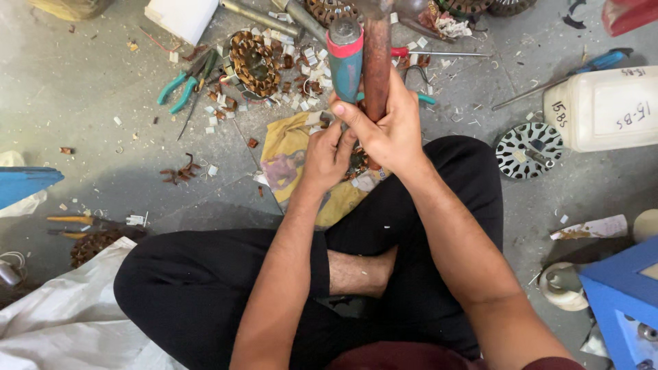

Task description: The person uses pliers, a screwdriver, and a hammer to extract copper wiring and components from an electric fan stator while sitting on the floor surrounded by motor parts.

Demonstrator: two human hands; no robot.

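Already a good deal of stripping looks done, judging by the litter on the concrete floor (75,89). Far left lie a white sack (62,322) and yellow-handled pliers (75,220); further in, teal-handled pliers (179,85) rest beside a stator wound with copper coil (255,63), ringed by white scraps of insulation and bits of copper wire.

At the centre, over a yellow cloth (288,154), the person sits cross-legged. The left hand (329,154) has its grip pinched together low down on a small part that the fingers hide; what that part is cannot be told. A teal tool handle with a pink band (345,58) rises just above this hand, though whether the hand holds it is unclear. The right hand (387,130) has its grip clamped round a reddish wooden handle (376,62), upright and touching the teal handle, its head cut off by the frame's top edge.

Right of the knee lie a bare slotted rotor disc (529,149), a white plastic jug (606,108) and a blue box (620,301). More wound stators at the top edge suggest work remains.
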